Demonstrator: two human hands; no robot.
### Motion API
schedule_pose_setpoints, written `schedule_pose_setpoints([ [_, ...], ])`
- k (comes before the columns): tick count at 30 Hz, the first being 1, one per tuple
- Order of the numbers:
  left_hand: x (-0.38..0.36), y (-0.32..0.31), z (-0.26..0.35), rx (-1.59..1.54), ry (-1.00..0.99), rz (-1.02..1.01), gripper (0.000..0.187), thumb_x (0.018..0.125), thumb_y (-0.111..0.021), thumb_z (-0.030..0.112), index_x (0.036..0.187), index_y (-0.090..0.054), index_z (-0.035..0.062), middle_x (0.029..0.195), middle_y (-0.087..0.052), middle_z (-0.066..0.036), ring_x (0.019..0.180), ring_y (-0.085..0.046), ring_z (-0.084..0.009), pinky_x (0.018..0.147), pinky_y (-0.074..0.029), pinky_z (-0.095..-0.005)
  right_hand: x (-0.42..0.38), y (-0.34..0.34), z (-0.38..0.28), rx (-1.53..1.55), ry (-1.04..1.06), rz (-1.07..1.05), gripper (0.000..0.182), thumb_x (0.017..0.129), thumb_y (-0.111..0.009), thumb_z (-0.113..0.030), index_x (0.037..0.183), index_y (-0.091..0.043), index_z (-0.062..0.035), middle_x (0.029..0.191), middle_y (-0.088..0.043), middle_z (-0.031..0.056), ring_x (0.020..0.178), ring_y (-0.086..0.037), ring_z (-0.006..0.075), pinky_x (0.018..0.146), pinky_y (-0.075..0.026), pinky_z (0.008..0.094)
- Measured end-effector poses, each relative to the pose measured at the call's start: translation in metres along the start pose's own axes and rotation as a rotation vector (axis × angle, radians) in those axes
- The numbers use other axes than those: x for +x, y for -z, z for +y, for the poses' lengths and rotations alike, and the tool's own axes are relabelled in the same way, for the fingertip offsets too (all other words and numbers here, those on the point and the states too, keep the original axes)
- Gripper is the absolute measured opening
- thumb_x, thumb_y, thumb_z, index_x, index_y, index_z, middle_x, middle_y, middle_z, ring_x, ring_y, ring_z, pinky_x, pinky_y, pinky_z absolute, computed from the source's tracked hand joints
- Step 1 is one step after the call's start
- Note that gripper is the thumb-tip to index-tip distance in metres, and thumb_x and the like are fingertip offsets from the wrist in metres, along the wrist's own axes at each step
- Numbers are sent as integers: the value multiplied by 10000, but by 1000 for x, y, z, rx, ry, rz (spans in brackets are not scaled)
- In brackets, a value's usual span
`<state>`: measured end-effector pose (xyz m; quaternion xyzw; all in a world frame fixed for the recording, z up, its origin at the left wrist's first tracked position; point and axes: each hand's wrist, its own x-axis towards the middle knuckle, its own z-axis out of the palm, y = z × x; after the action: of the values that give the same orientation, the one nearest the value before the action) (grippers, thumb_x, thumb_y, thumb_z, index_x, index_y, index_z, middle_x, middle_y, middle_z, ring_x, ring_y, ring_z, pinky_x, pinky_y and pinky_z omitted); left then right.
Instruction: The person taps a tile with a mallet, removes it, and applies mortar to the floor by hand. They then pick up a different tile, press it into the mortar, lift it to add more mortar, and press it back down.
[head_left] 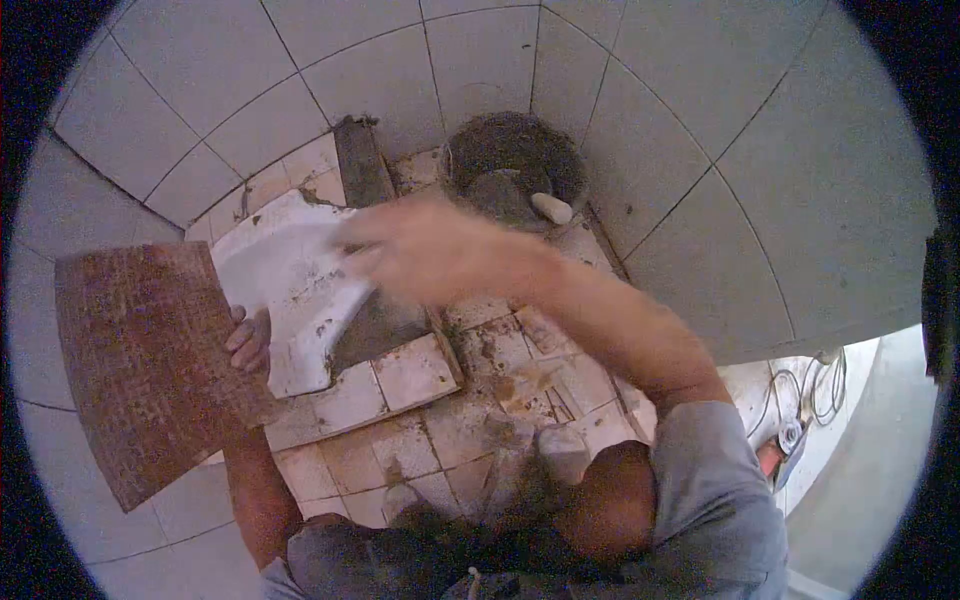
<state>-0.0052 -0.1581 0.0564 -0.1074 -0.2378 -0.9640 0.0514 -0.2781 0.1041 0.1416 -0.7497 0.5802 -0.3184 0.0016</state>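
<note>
My left hand [248,341] grips a large tile [150,365] by its right edge and holds it up at the left. The tile's brown, ribbed back faces me, and most of the hand is behind it. My right hand [415,248] is over a white ceramic squat toilet pan [290,250] set in the raised floor. Motion smears its fingers, so I cannot make out whether they hold anything. Grey dirt and crumbs lie on the pan, with a patch of grey mortar [385,325] along its right side.
A dark round tub [465,150] stands in the back corner, a pale rounded object [552,208] in it. A dark strip [362,165] lies beside the pan. Debris covers the step's small tiles [410,375]. Tiled walls close in behind. An angle grinder [788,440] and cable lie right.
</note>
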Motion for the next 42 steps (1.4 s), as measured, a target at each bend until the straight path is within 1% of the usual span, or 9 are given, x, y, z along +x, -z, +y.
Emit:
schedule_pose_setpoints([
  [3, -5, -24, -4, 25, -72, 136, 499, 989, -369, 306, 1306, -357, -79, 835, -459, -72, 705, -505, -208, 648, -454, -357, -58, 43, 71, 48, -667, 30, 381, 872, -526, -275, 1153, -613, -34, 1187, -621, 168, 1102, -590, 314, 963, -449, 372],
  [9, -21, -14, 0, -38, -205, 182, 494, 983, -378, 331, 1266, -381, -75, 818, -446, -75, 679, -495, -196, 646, -456, -348, -94, 45, 184, -65, -908, -129, 325, 824, -515, -147, 1091, -628, 1, 1113, -645, 191, 1061, -607, 331, 884, -488, 411],
  [15, -59, -30, 3, -173, -378, 189, 503, 971, -404, 358, 1249, -392, -62, 818, -474, -84, 677, -513, -208, 654, -464, -357, -76, -25, 292, -666, -157, -994, 191, 733, -601, -141, 841, -692, -13, 915, -664, 208, 876, -644, 357, 709, -535, 385],
  [19, -85, -45, 10, -128, -384, 231, 503, 968, -408, 363, 1245, -394, -57, 819, -480, -87, 682, -519, -214, 657, -465, -362, -98, -69, 366, -252, -685, -759, 172, 752, -584, -150, 768, -698, -23, 896, -656, 197, 858, -634, 372, 720, -536, 401],
  [22, -101, -54, 11, -110, -379, 262, 503, 966, -410, 367, 1243, -396, -53, 820, -483, -89, 687, -523, -218, 659, -466, -366, -81, -58, 343, -474, -111, -1095, 194, 789, -544, -140, 799, -688, -10, 907, -644, 224, 889, -633, 380, 762, -521, 434],
  [31, -104, -51, 9, -81, -320, 279, 503, 960, -418, 379, 1234, -401, -42, 824, -495, -94, 699, -536, -231, 666, -469, -378, -115, -97, 370, -200, -537, -695, 210, 793, -532, -133, 745, -665, 23, 867, -621, 225, 842, -625, 373, 775, -494, 479],
  [33, -102, -49, 10, -76, -291, 271, 503, 959, -420, 381, 1232, -402, -40, 825, -498, -95, 701, -539, -234, 668, -470, -381, -141, -122, 400, -530, -63, -975, 187, 778, -549, -131, 777, -671, 11, 861, -630, 212, 852, -627, 368, 805, -487, 476],
  [37, -95, -44, 11, -45, -222, 270, 503, 956, -424, 387, 1229, -405, -35, 826, -503, -98, 707, -545, -239, 671, -471, -386, -114, -117, 368, -216, -439, -949, 191, 759, -568, -139, 839, -683, -10, 875, -650, 175, 859, -629, 349, 853, -483, 451],
  [42, -88, -37, 15, -3, -141, 244, 503, 952, -428, 393, 1224, -407, -29, 828, -509, -101, 714, -552, -246, 675, -472, -393, -98, -69, 331, -287, 161, -865, 236, 745, -596, -186, 928, -707, -84, 880, -680, 154, 820, -667, 344, 738, -537, 421],
])
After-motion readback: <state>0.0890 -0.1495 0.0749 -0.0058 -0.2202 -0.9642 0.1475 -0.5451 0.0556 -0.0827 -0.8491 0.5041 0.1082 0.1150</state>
